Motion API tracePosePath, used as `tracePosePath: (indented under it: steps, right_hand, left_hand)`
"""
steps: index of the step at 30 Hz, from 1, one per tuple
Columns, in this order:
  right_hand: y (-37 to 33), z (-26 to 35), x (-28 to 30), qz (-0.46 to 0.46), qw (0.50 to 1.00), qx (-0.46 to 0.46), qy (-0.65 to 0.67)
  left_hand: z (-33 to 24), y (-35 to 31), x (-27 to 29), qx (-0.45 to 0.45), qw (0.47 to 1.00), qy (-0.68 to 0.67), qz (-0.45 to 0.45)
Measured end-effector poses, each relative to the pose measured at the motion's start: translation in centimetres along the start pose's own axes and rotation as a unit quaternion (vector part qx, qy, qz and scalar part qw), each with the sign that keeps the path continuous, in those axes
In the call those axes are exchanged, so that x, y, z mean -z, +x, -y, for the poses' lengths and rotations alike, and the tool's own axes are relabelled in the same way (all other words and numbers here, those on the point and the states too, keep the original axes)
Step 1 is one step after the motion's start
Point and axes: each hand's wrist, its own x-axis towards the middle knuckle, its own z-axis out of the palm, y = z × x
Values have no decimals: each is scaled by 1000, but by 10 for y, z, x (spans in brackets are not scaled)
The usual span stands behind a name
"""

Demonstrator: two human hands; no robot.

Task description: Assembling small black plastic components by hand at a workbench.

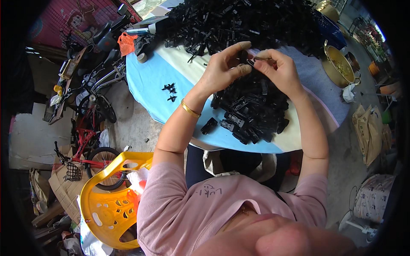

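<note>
My left hand (223, 67), with beige coverings on its thumb and index fingertip, grips a small black plastic part (243, 55) above the table. My right hand (279, 70) comes close from the other side. Its thumb and index finger pinch a thin dark piece (251, 62) against that part; the piece's exact kind is too small to make out. Below both hands lies a heap of black plastic parts (245, 109), blocky and slotted. One such part (209, 126) sits apart at the heap's left edge.
A big mound of black pieces (243, 25) covers the table's far side. Several tiny black pieces (170, 88) lie left on the blue and cream tablecloth (149, 94). A brass-coloured pot (335, 64) stands at right. Left are a yellow plastic chair (96, 205) and a red bicycle (87, 138).
</note>
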Motion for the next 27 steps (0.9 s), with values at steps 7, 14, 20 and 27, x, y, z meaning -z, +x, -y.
tracePosePath:
  steps: [7,14,20,27]
  right_hand:
    - [-2,3,-5,5,997,-56,44]
    - [-3,3,-8,16,997,-79,13]
    - [-3,9,-11,16,995,-96,29]
    - [-4,3,-10,29,992,-115,41]
  left_hand:
    - [0,-3,-11,-6,987,-162,-21]
    - [6,-5,-23,-73,991,-54,-98]
    - [8,-6,-25,-84,984,-16,-154]
    - [2,-9,-25,-170,954,198,-149]
